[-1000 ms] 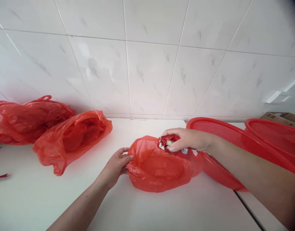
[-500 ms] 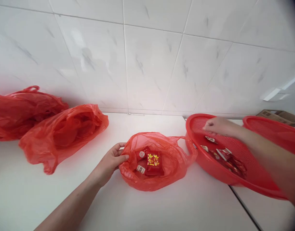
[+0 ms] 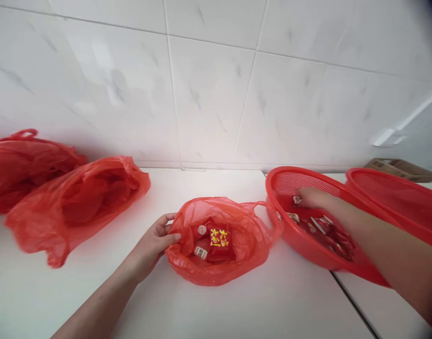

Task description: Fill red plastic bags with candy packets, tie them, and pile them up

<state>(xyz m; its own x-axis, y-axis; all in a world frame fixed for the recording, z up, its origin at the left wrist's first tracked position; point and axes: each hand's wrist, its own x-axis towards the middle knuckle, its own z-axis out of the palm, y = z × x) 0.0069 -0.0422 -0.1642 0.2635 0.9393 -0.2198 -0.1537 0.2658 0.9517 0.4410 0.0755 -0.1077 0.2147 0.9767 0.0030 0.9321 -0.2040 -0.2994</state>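
Head view, my left hand (image 3: pixel 150 249) pinched a bag (image 3: pixel 216 278) at its left rim, packets (image 3: pixel 220 242) inside, my right hand (image 3: pixel 312 198) was in a basket (image 3: pixel 304 244) at right, hold unclear.

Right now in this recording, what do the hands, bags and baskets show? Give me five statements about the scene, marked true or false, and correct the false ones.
1. The right hand reaches into a red basket. True.
2. The left hand grips that basket's rim. False: it grips the rim of the open red bag.
3. A red packet with yellow lettering lies inside the open red bag. True.
4. The cardboard box is on the left side of the view. False: it is at the right, behind the second basket.
5. More red bags lie to the left of the open one. True.
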